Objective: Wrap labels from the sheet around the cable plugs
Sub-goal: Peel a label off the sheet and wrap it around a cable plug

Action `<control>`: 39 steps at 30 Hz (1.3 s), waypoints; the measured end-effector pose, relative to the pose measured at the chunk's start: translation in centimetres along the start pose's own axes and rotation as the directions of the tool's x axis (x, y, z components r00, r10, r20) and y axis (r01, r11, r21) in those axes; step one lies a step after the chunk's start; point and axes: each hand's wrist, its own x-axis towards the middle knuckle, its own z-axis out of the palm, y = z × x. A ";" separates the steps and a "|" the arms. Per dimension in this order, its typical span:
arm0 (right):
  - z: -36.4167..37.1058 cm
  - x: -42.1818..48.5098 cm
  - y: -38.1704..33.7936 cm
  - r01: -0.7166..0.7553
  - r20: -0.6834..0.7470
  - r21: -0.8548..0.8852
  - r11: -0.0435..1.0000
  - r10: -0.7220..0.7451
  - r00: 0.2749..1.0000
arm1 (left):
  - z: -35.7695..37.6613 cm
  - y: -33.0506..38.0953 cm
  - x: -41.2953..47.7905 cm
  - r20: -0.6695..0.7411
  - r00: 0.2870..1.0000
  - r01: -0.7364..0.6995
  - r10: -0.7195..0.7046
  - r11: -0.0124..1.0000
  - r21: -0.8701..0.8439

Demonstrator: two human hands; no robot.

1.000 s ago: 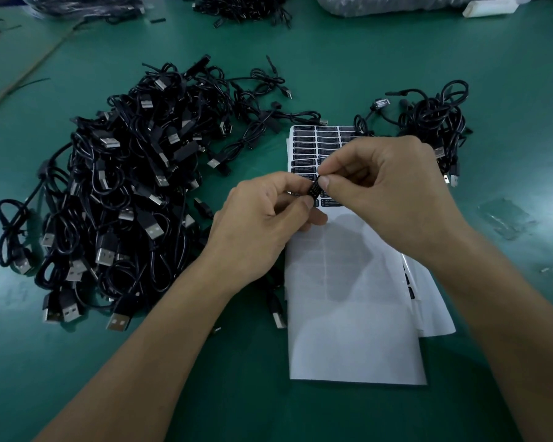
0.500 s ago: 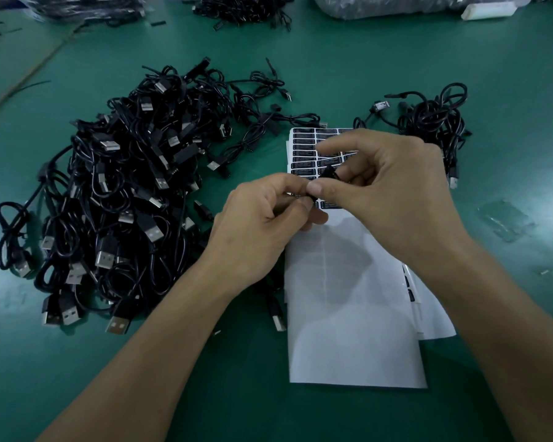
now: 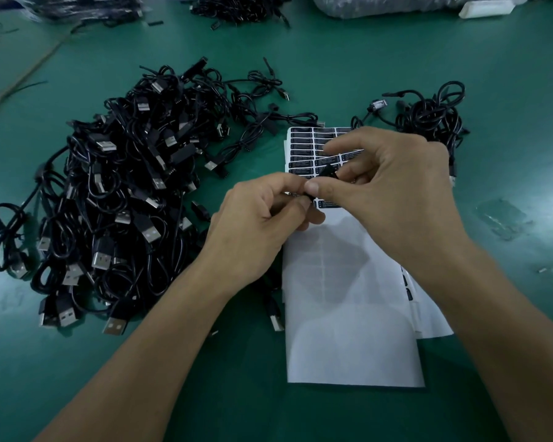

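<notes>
Since 1 s ago: R hand [image 3: 393, 193] has rolled over, thumb now on top of the plug [image 3: 328, 171] and butted against the L fingertips. The ridged black face that showed between the thumbs then is turned away, and a black end pokes up behind the R thumb. Reads as a label being rolled round the plug: wrap partway to nearly shut, prob. wants a last press-down. L hand [image 3: 262, 224] has fingers curled, pinching the plug from its side; R thumb + forefinger pinch it from the other, rest of R fingers loosely fanned. Can't tell the label from the plug, both black. Plug is held above the label sheet [image 3: 348, 314], over its upper rows. Sheet is smooth white backing, lower part stripped bare; top rows hold small black rounded-rect labels [image 3: 302, 148] w/ pale print. Second sheet [image 3: 434, 320] peeks from under, R side. Cables are thin, black, matte, looped: big pile [image 3: 115, 199] to L w/ shiny metal USB ends, small pile [image 3: 431, 116] far R. Table [image 3: 237, 403] is a green mat, slight sheen.
</notes>
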 end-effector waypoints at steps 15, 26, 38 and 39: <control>0.1 0.6 1.2 -0.034 0.102 0.097 0.995 0.024 0.995 | 0.0 0.0 0.0 0.011 1.000 -0.003 0.003 1.000 -0.010; 0.2 0.6 0.9 0.009 0.186 0.144 0.989 -0.036 0.982 | 0.1 0.3 -0.2 -0.036 0.999 -0.022 0.022 1.000 -0.014; 0.9 -0.9 -0.4 0.070 0.371 0.013 0.997 -0.070 0.926 | -0.4 0.5 0.3 -0.224 0.975 -0.071 -0.014 0.928 -0.367; 1.3 -1.2 -0.6 0.109 0.388 -0.054 0.993 -0.080 0.918 | -0.5 0.6 0.3 -0.256 0.966 -0.074 -0.032 0.915 -0.396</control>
